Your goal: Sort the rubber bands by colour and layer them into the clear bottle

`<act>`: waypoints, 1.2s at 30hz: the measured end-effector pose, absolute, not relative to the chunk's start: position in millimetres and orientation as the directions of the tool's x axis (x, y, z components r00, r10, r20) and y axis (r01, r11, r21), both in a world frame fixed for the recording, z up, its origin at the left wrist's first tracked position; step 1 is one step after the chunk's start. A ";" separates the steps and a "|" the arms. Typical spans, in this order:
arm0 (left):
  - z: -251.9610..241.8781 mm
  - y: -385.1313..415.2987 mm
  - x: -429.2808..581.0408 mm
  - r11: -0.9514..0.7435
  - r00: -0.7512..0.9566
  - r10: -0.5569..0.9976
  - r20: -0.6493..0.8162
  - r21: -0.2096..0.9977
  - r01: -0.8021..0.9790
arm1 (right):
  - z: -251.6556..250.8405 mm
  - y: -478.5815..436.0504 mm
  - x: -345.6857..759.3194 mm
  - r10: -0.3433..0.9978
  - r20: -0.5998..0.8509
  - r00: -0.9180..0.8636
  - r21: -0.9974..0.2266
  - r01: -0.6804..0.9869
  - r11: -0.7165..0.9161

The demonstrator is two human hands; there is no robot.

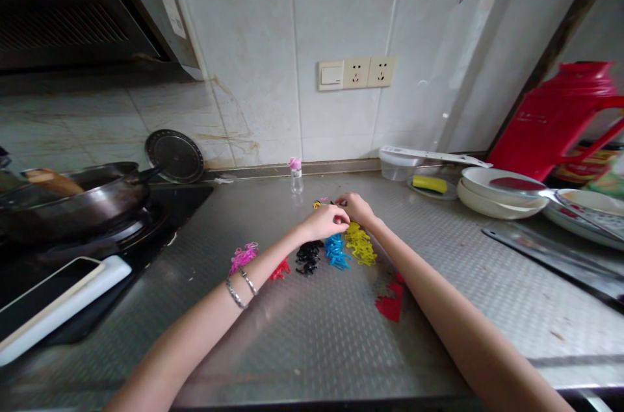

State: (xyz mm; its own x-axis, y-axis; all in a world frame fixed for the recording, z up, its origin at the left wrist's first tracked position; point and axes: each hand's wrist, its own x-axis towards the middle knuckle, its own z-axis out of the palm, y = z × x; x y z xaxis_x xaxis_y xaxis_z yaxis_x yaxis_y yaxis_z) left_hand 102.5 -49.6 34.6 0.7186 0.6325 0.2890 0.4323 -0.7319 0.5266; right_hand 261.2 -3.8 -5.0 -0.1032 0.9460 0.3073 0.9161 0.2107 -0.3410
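Small coloured loops, apparently elastic bands, lie sorted in a row of piles on the metal counter [312, 340]. They run from a pink pile [241, 257] through a red pile [280, 269], a black pile [309, 258] and a blue pile [336, 252] to a yellow pile [361, 246]. My left hand [325, 222] is over the black and blue piles, fingers curled together. Just beyond the yellow pile, my right hand [357, 207] has its fingertips bent down and pinched. Whatever either hand holds is too small or hidden. A few mixed loops [318, 204] show behind my left hand.
A clear bottle with a pink cap [296, 175] stands behind the hands. Torn red paper [390, 300] lies near my right forearm. On the left are a pan [97, 197] and a phone [49, 295]; on the right, stacked bowls [497, 197], a cleaver [550, 262] and a red thermos [550, 119].
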 end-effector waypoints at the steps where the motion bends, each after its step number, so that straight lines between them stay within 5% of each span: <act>1: 38.4 -44.6 97.8 -0.726 0.703 0.641 0.307 0.540 0.426 | -4.6 -4.8 260.4 0.947 0.306 -0.100 -0.334 0.920 0.205; 13: 44.8 13.0 36.2 -0.556 0.440 0.820 0.365 0.689 0.465 | -7.3 -9.3 251.7 0.942 0.335 -0.027 -0.277 0.953 0.126; 36: 29.0 23.7 20.1 -0.488 0.401 0.863 0.306 0.708 0.510 | -5.9 -6.5 253.7 0.958 0.288 0.008 -0.280 0.957 0.076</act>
